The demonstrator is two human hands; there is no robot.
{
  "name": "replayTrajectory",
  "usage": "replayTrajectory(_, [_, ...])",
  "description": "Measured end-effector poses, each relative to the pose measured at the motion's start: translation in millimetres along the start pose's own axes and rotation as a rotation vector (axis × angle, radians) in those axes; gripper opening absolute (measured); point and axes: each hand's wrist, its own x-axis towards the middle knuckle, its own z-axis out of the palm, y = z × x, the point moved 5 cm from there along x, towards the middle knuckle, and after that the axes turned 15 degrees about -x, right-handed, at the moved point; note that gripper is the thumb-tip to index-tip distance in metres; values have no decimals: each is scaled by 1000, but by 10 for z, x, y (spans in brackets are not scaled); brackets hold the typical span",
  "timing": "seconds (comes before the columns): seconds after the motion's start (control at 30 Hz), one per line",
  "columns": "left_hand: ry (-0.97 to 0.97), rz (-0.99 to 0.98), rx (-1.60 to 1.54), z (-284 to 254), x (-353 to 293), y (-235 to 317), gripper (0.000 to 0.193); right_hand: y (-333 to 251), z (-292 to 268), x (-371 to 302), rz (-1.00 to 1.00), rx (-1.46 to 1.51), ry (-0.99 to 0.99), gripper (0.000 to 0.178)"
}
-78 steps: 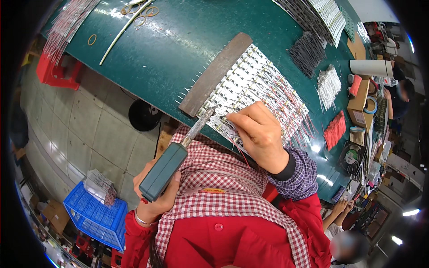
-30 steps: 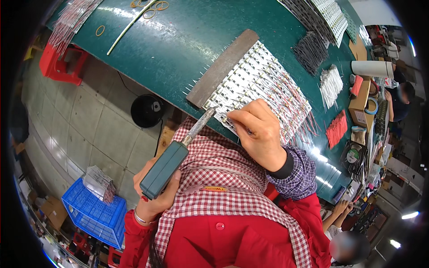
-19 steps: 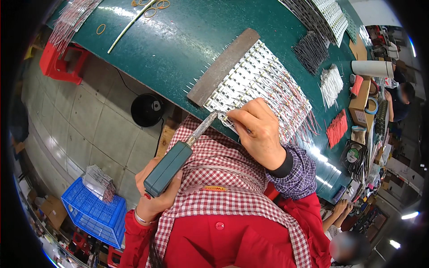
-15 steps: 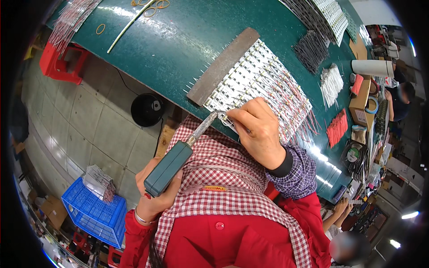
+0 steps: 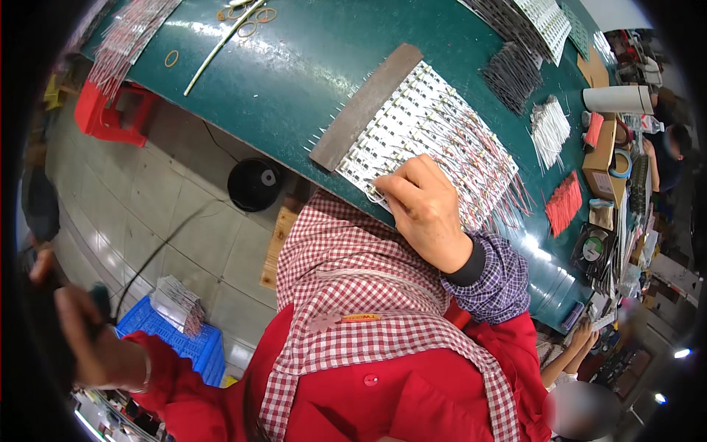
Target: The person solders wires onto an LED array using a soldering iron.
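My right hand [image 5: 427, 210] is closed in a pinch at the near edge of a white circuit board panel [image 5: 383, 132]. A small silvery loop of thin wire, which looks like solder wire [image 5: 374, 196], sticks out from its fingertips. Rows of small black parts and many thin red, white and black leads cover the panel. A brown bar [image 5: 368, 107] lies along the panel's left side. Far out to the left, my left hand [image 5: 99, 353] is closed round the green-handled soldering iron [image 5: 99, 296]. Motion blur and the dark rim hide most of that tool.
Bundles of black wires [image 5: 512, 77], white wires [image 5: 551, 132] and red wires [image 5: 564, 202] lie right of the panel on the green table [image 5: 258, 88]. A black bin [image 5: 254, 184], red stool [image 5: 110, 114] and blue crate [image 5: 206, 353] stand on the floor. Co-workers sit at the right.
My left hand has swung the soldering iron away from the panel, out to the far left. The cord now trails across the floor. My right hand stays at the panel's edge, pinching the wire.
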Motion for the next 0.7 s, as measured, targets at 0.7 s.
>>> replayTrajectory(0.7, [-251,-801,-799,1977,-979,-404,56,1927,-723,368,278,-376,411,9])
